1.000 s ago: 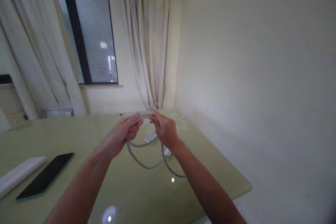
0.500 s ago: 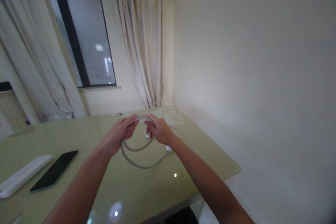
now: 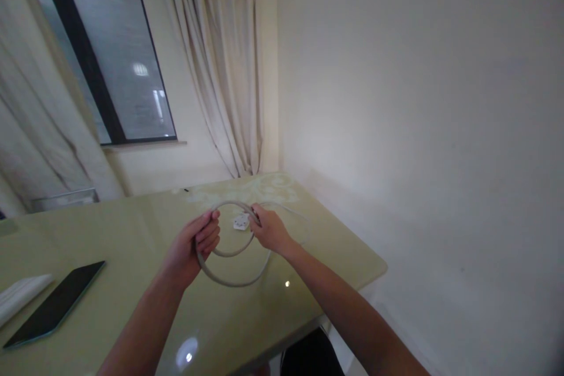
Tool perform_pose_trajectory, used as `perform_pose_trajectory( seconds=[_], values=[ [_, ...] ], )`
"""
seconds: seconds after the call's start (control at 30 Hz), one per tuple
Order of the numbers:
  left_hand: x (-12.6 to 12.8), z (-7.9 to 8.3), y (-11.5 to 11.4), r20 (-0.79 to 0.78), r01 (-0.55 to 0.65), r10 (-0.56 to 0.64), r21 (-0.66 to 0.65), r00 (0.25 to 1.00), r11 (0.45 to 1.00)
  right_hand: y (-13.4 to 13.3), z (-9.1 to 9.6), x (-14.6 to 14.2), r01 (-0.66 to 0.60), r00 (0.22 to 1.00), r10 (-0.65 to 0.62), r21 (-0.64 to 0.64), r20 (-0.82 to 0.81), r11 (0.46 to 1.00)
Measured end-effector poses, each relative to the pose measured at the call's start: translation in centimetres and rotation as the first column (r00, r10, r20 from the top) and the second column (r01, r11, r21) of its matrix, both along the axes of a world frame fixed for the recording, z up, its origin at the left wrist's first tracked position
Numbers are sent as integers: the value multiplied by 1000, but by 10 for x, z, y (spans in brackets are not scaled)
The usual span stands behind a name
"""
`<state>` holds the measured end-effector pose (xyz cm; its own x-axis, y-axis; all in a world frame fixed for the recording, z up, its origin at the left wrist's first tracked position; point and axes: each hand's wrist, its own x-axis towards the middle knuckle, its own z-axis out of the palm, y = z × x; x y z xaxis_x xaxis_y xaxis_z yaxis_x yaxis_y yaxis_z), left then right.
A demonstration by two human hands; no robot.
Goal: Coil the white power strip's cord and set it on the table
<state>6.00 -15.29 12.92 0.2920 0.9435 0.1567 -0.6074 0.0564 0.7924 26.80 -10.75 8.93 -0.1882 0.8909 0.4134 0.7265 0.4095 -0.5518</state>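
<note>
A thick white cable [image 3: 233, 281] is wound into a loop just above a glossy yellow-green table [image 3: 132, 305]. My left hand [image 3: 194, 247] is closed round the left side of the loop. My right hand [image 3: 268, 230] pinches the loop's top right side. A white plug [image 3: 240, 222] shows inside the loop, right beside my right fingers. A thinner stretch of cable [image 3: 299, 224] trails behind my right hand over the table.
A black phone [image 3: 53, 305] lies flat at the left of the table, with a white flat object [image 3: 17, 296] beside it at the frame's edge. Cream curtains [image 3: 220, 59] and a dark-framed window [image 3: 110, 59] are behind the table. A plain wall is on the right.
The loop has been drawn tighter and lowered toward the table. My hands have moved apart along it. The camera has swung right, shifting the phone and window left.
</note>
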Motion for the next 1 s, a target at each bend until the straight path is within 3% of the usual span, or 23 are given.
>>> perform_pose_trajectory(
  seconds=[0.23,0.4,0.57,0.63,0.7,0.77,0.83,1.0],
  values=[
    [-16,-15,-13,1,-122,123,-91,992,988,-5,-20,11,93,994,-92,-19,57,995],
    [-35,-20,-16,132,-140,151,-90,980,986,-2,-12,16,90,995,-90,5,45,996],
    [-38,-4,-10,262,-202,218,-88,940,975,7,11,10,77,997,-77,28,8,997],
    [-38,8,-3,259,-242,253,-74,932,967,11,19,3,65,998,-65,29,-9,997],
    [-37,21,6,195,-319,319,-33,927,947,18,27,-3,-28,992,28,5,-124,1000],
    [-36,34,16,86,-410,406,31,910,912,26,36,-7,-206,919,177,-47,-352,977],
    [-34,45,26,-17,-466,470,101,883,879,35,46,-9,-394,770,273,-93,-577,914],
    [-34,56,53,-152,-520,555,217,818,826,45,72,-14,-630,458,234,-128,-857,766]
  ],
)
